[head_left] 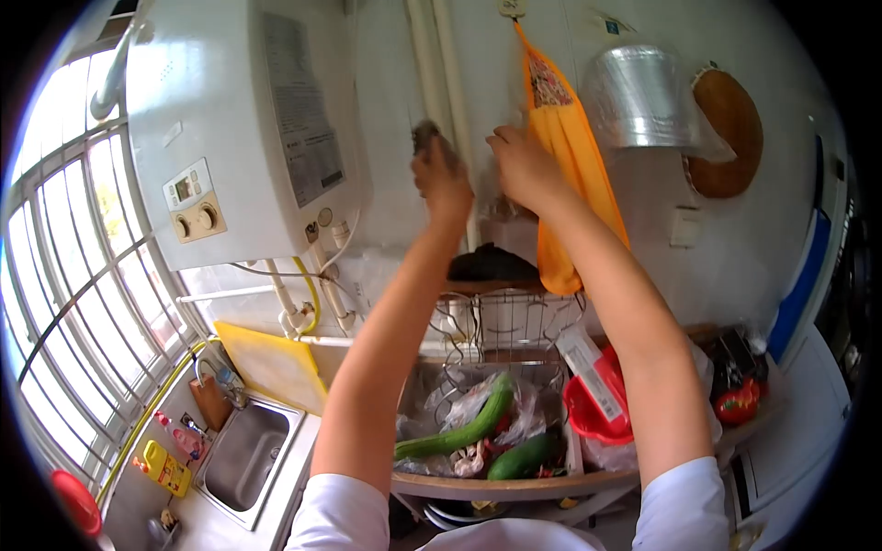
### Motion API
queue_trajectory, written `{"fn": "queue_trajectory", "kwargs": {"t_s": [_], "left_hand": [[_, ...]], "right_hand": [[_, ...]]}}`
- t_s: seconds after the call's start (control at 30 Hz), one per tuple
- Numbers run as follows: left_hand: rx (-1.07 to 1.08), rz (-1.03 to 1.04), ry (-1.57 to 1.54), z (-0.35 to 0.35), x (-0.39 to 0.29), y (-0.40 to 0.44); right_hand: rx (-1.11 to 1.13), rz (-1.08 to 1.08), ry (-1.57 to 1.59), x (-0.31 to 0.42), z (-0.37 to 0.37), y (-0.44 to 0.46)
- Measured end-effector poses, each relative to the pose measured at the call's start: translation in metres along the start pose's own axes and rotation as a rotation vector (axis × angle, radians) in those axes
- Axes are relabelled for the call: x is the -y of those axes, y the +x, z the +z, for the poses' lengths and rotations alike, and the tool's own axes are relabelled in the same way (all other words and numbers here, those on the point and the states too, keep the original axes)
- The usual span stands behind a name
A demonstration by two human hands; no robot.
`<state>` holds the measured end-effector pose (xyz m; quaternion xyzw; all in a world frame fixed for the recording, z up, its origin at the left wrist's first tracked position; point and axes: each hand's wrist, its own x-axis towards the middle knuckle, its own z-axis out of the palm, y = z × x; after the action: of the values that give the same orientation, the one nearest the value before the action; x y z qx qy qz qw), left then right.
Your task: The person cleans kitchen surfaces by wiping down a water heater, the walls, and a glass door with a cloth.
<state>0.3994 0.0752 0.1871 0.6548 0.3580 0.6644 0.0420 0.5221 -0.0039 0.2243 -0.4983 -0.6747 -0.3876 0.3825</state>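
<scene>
My left hand (444, 188) is raised in front of the wall, fingers wrapped round a small dark brownish-grey thing (432, 138); blur hides its kind. To its right, at about the same height, my right hand (528, 170) has its fingers curled together beside an orange hanging cloth (583, 170). Something dark and partly see-through (505, 209) shows below that hand; I cannot tell whether the fingers grip it. Beneath both hands, a black bundle (496, 264) lies on the rack's top board.
The wire rack (514, 321) holds a long green gourd (469, 427), a cucumber-like vegetable (525, 457) and plastic bags. A red basket (602, 404) stands at right. Left are a water heater (220, 138), yellow-edged board (276, 367) and sink (248, 459). A foil-like pot (640, 96) hangs upper right.
</scene>
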Motion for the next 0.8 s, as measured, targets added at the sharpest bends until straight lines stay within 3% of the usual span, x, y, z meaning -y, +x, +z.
{"fn": "queue_trajectory", "kwargs": {"t_s": [0.1, 0.17, 0.27, 0.33, 0.47, 0.53, 0.67, 0.77, 0.8], "left_hand": [[0.008, 0.153, 0.289, 0.03, 0.003, -0.011], [-0.022, 0.2, 0.291, 0.032, 0.002, -0.006], [-0.069, 0.258, 0.337, 0.037, 0.002, 0.018], [-0.175, 0.441, 0.315, 0.035, 0.001, 0.046], [-0.152, 0.536, 0.282, 0.014, -0.015, 0.098], [-0.224, 0.621, 0.259, 0.004, -0.025, 0.127], [-0.646, 0.641, 0.188, -0.036, -0.064, 0.209], [-0.653, 0.647, 0.221, -0.069, -0.087, 0.272], [-0.802, 0.698, 0.42, -0.074, -0.095, 0.294]], "right_hand": [[0.055, -0.063, -0.084, -0.009, 0.013, 0.014], [-0.148, -0.17, -0.154, -0.015, 0.025, 0.023], [-0.225, -0.175, -0.282, -0.026, 0.038, 0.042], [-0.199, -0.165, -0.332, -0.035, 0.044, 0.052], [-0.207, -0.163, -0.485, -0.042, 0.057, 0.053], [-0.173, -0.138, -0.451, -0.04, 0.059, 0.054], [-0.158, -0.12, -0.496, -0.046, 0.068, 0.056], [-0.143, -0.079, -0.494, -0.038, 0.067, 0.055], [-0.148, -0.073, -0.497, -0.037, 0.067, 0.055]]}}
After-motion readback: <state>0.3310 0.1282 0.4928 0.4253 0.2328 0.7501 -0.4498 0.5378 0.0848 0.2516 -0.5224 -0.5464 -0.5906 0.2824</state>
